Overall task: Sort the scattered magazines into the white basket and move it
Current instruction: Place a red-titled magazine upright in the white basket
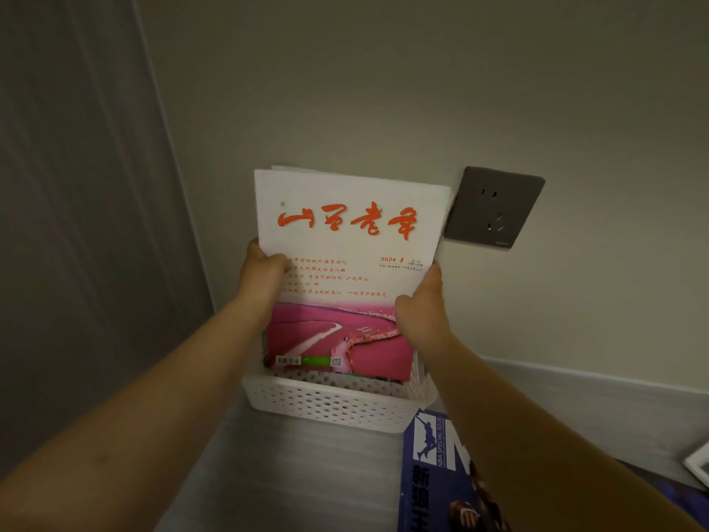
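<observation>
A magazine point(345, 240) with a white cover, red calligraphy and a pink landscape stands upright in the white perforated basket point(326, 405), with more magazines behind it. My left hand point(264, 274) grips the stack's left edge, thumb on the cover. My right hand point(422, 309) holds its right edge. The basket sits on the grey floor close to the wall. A blue basketball magazine point(433, 474) lies flat on the floor just right of the basket, partly under my right forearm.
A dark grey wall socket point(495, 207) is on the wall right behind the stack. A grey panel point(76, 224) rises at the left. A white skirting board point(598, 385) runs along the right. A white-edged item point(698, 464) shows at the right edge.
</observation>
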`<state>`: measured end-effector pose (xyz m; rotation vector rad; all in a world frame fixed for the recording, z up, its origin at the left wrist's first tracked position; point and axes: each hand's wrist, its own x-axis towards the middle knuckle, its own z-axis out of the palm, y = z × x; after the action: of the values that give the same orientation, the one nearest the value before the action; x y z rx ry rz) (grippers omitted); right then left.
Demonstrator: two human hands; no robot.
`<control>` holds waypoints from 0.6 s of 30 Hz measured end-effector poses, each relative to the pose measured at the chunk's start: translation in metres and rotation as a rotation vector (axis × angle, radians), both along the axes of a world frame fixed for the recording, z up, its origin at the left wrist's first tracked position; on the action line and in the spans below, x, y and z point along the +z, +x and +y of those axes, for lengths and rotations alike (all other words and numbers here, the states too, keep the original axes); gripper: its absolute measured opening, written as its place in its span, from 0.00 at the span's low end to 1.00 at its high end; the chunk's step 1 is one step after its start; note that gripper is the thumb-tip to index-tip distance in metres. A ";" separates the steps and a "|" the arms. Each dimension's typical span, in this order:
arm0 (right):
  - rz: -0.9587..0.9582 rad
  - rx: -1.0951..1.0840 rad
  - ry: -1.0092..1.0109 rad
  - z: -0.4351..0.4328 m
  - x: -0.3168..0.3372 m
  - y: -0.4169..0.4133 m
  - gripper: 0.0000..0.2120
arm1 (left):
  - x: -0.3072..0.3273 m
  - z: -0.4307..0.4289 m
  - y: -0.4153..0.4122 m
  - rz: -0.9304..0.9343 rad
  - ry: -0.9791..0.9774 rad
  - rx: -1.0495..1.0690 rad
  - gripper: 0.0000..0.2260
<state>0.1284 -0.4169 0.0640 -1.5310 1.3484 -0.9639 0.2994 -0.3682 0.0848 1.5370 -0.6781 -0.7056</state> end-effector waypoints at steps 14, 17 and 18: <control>-0.097 -0.027 0.086 -0.002 -0.008 -0.005 0.27 | -0.008 0.008 -0.006 -0.155 -0.028 -0.099 0.24; -0.071 0.027 0.067 0.005 -0.005 -0.016 0.29 | -0.005 0.022 -0.012 -0.161 -0.079 -0.123 0.26; -0.040 0.042 0.046 0.010 -0.004 -0.022 0.30 | -0.004 0.029 -0.016 -0.175 -0.097 -0.128 0.26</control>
<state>0.1060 -0.4064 0.0600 -1.4919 1.2966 -0.9261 0.2833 -0.3396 0.0812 1.4868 -0.9353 -0.6288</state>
